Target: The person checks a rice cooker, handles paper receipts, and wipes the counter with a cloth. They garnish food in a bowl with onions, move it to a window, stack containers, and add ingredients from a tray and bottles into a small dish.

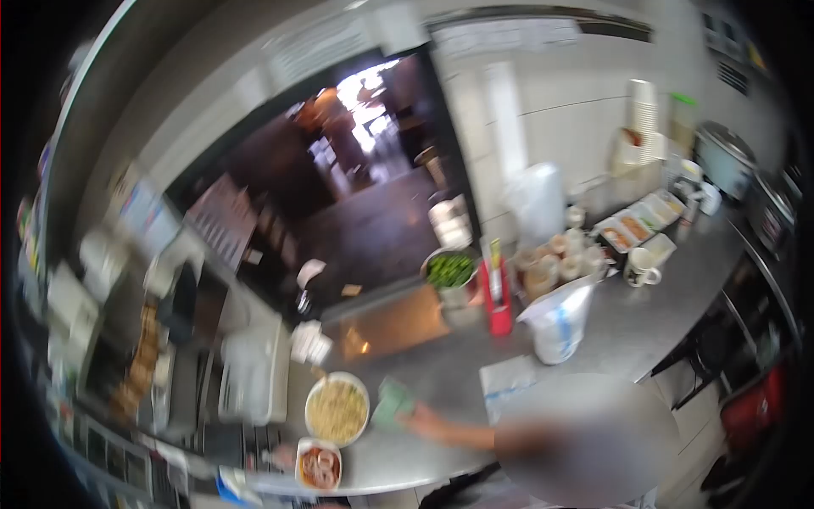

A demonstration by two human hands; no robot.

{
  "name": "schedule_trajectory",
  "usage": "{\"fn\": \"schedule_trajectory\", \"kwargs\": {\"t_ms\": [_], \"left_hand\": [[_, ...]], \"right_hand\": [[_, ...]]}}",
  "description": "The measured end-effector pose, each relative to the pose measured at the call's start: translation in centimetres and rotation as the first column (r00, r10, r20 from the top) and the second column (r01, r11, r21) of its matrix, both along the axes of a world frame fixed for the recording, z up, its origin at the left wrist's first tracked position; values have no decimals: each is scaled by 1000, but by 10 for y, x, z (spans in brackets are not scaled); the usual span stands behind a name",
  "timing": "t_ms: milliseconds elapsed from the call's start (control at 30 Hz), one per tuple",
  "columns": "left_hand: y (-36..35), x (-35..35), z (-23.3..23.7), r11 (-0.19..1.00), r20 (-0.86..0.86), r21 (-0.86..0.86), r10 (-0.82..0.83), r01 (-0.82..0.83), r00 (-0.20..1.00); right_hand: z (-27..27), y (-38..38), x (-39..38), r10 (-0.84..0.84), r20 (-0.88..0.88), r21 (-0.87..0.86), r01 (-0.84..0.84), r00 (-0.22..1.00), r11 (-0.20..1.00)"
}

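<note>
Neither of my hands can be made out. Another person's hand (417, 419) reaches in from the right on a bare forearm and holds a green cloth (393, 405) over the metal counter (407, 356). Left of the cloth is a round white bowl (337, 409) of pale, grain-like or shredded food. Below it, near the counter's front edge, a square white bowl (320, 465) holds reddish food with pale rings. A small pinkish shape beside this bowl is too blurred to identify.
A pot of green vegetables (451, 270), a red holder (495, 297) and a white bag (560, 322) line the counter. Farther right are a tray of ingredients (636, 222), a mug (642, 267) and stacked cups (644, 119). The other person, blurred, occupies the lower right.
</note>
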State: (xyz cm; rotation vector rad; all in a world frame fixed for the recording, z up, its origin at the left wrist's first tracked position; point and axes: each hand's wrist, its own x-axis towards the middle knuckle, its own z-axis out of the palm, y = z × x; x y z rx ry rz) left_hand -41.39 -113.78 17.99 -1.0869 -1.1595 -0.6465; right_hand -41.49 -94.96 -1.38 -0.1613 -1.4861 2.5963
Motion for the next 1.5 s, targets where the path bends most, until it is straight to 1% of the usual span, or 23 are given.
{"fn": "schedule_trajectory", "kwargs": {"t_ms": [33, 67, 100, 133, 167, 200, 267, 300, 333, 400, 433, 467, 567, 600, 667, 767, 867, 933, 1233, 1267, 1367, 1400, 1500], "left_hand": [[-25, -7, -17, 999, 101, -21, 45, -44, 994], [-43, -12, -33, 987, 271, -62, 158, -146, 950], [-60, -13, -50, 921, 499, -170, 387, -350, 775], [-72, -17, -56, 848, 672, -287, 509, -445, 538], [-86, -29, -66, 816, 775, -343, 526, -465, 351], [-104, -43, -85, 794, 818, -360, 521, -490, 244], [-162, -79, -163, 790, 883, -356, 460, -499, 99], [-188, -97, -196, 792, 902, -385, 431, -475, -12], [-203, -114, -221, 844, 951, -309, 279, -439, -133], [-224, -139, -265, 803, 909, -413, 392, -431, -141], [-228, -151, -282, 858, 951, -283, 192, -428, -243], [-219, -150, -265, 874, 931, -314, 206, -372, -301], [-210, -156, -269, 872, 949, -291, 211, -394, -232], [-217, -155, -275, 885, 942, -283, 184, -369, -282], [-230, -156, -286, 912, 917, -262, 132, -317, -376], [-243, -136, -283, 935, 751, 231, -347, -269, -562], [-246, -123, -268, 949, 690, 236, -316, -210, -651], [-237, -120, -263, 952, 691, 262, -301, -160, -657], [-190, -121, -264, 870, 531, 437, -456, -229, -714], [-183, -119, -258, 883, 542, 420, -429, -210, -723], [-180, -120, -240, 993, 700, 116, -61, 29, -711], [-174, -120, -233, 997, 780, -73, 52, -8, -623], [-136, -127, -185, 929, 832, -371, 331, -2, -444]], "right_hand": [[-43, 18, -24, -46, -192, 85, 63, 980, 994], [-55, 44, -27, 31, -106, 467, 22, 994, 884], [-71, 56, -26, -319, -4, 956, 97, 948, 277], [-73, 53, -24, -499, -131, 957, 240, 857, 161], [-54, 48, -28, -491, -118, 961, 223, 863, 161], [-53, 40, -46, -450, -209, 877, 370, 868, 307], [-44, 19, -87, -185, -138, 794, 220, 973, 567], [-46, 5, -110, -176, -142, 827, 215, 974, 519], [-54, -6, -136, -166, -153, 856, 215, 974, 470], [-76, -8, -188, -134, 3, 953, 37, 991, 301], [-101, -5, -206, -92, -32, 953, 58, 995, 297], [-102, -7, -207, -86, 38, 950, -9, 996, 311], [-92, -10, -189, -92, 115, 954, -85, 989, 287], [-89, -12, -177, -99, 121, 958, -90, 988, 271], [-69, -19, -152, -36, 455, 652, -305, 890, 694], [-43, -32, -126, 178, 474, 95, -251, 862, 963], [-64, -25, -124, 155, 451, 24, -186, 879, 982], [-47, -19, -123, 110, 424, -7, -119, 899, 993], [-18, 76, -196, -120, 278, -54, 140, 953, 989], [-16, 94, -212, -166, 276, -15, 177, 947, 984], [-8, 130, -259, -332, 232, 132, 308, 914, 942], [-5, 142, -274, -389, 208, 187, 354, 897, 916], [-28, 194, -322, -440, 197, 75, 434, 876, 898]]}}
